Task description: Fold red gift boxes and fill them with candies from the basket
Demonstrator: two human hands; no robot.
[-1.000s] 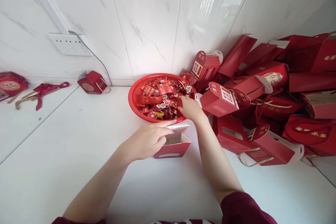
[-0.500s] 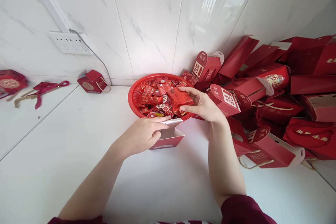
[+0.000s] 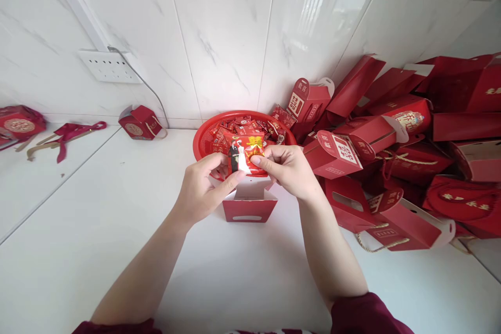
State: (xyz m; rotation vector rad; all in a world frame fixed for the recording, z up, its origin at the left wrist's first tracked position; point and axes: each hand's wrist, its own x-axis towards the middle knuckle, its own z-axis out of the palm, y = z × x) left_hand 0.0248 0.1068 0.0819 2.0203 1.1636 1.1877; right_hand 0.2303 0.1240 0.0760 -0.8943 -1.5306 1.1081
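A red candy packet [image 3: 247,152] with a black-and-white couple print and gold lettering is held up between both hands. My left hand [image 3: 205,185] grips its left side, thumb along the lower edge. From the right, my right hand [image 3: 287,167] pinches it with the thumb on the front. Just below stands an open red box [image 3: 249,210] with a white inside, its top flaps up. Behind the packet, the round red plastic basket [image 3: 203,135] holds many small red wrapped candies, partly hidden by the hands.
Many red gift boxes [image 3: 336,154] pile up on the right against the tiled wall. A small red box [image 3: 141,122] stands at the back left, near a wall socket [image 3: 109,66] and cable. Dark red ribbons [image 3: 64,135] and another box [image 3: 21,122] lie farther left.
The packet has moved left from over the basket to above the box and now shows its printed front. My left hand has left the box flap and taken hold of the packet.
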